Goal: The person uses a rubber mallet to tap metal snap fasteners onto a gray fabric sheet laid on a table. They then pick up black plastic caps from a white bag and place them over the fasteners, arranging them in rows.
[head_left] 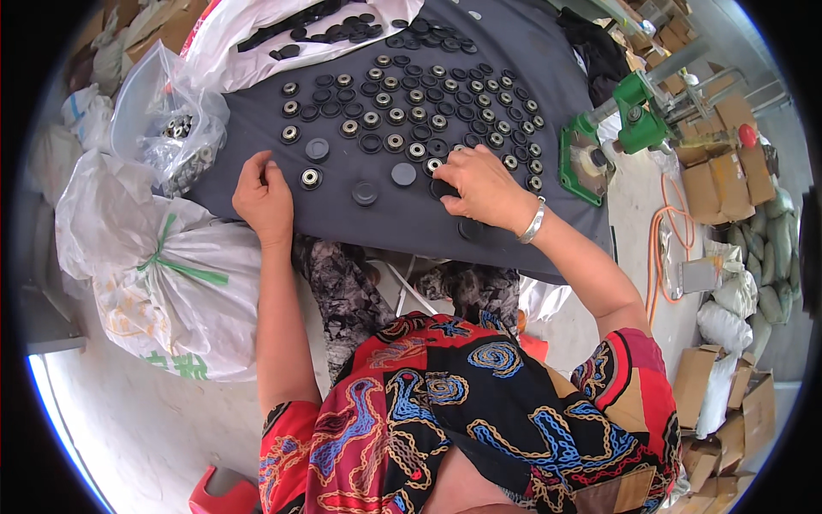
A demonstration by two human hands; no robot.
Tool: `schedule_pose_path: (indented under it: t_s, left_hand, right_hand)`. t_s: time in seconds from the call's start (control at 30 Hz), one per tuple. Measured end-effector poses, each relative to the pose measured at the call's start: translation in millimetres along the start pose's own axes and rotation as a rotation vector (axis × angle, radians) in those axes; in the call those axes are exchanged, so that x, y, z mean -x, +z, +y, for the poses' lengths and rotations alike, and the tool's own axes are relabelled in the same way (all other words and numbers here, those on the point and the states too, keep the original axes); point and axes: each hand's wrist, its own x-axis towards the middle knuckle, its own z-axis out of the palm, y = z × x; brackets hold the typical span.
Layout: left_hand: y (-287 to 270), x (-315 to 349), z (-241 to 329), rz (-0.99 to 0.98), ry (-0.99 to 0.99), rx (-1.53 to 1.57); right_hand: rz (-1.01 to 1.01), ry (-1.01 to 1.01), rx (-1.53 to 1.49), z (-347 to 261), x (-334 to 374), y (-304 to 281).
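A dark grey cloth [257, 120] covers the table in front of me, with rows of black plastic rings [370, 143] on it, many holding a silver ball bearing [394, 142]. My right hand [486, 185] is closed on a black round cap [443, 188], pinched between thumb and fingers near the front row. My left hand [265, 199] rests at the left front edge, fingers curled together; whether anything is in them is hidden. Beside it lies a ring with a bearing [310, 178]. Between the hands are a grey disc [403, 174] and a black cap [364, 193]; another grey disc [317, 150] lies farther back.
A green hand press [591, 154] stands at the table's right edge. At left are a clear plastic bag of bearings [175, 137] and a tied white sack [163, 265]. Black parts lie on white plastic [248, 64] at the back. Cardboard boxes [728, 188] and an orange hose [655, 248] are right.
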Motion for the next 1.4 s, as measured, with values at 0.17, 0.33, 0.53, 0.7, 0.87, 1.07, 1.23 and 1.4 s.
schedule_pose_path:
  t_s: [0.17, 0.33, 0.53, 0.7, 0.87, 1.07, 1.23, 1.4]
  left_hand:
    - [1, 1, 1, -0.002, -0.006, 0.013]
    - [-1, 2, 5, -0.003, -0.020, 0.015]
    - [-1, 0, 10, -0.005, -0.009, 0.015]
    - [-1, -2, 6, 0.008, 0.026, -0.023]
    - [-4, -1, 8, 0.011, 0.011, -0.006]
    - [-2, 0, 10, 0.035, 0.018, 0.022]
    - [-2, 0, 9, 0.015, 0.034, 0.011]
    - [-3, -1, 6, 0.008, 0.008, 0.009]
  right_hand:
    - [-0.046, -0.013, 0.006, 0, -5, 0]
    - [-0.041, -0.063, 0.113, -16, -2, -3]
    - [0.202, -0.052, -0.021, -27, -57, -13]
    - [0.002, -0.023, 0.061, -31, -115, 11]
    - [0.044, -0.002, -0.008, -32, -124, 15]
    - [0.002, -0.014, -0.587, -30, -120, 19]
    - [-0.006, -0.171, -0.137, -22, -118, 16]
    - [-0.186, -0.227, 0.205, -36, -127, 5]
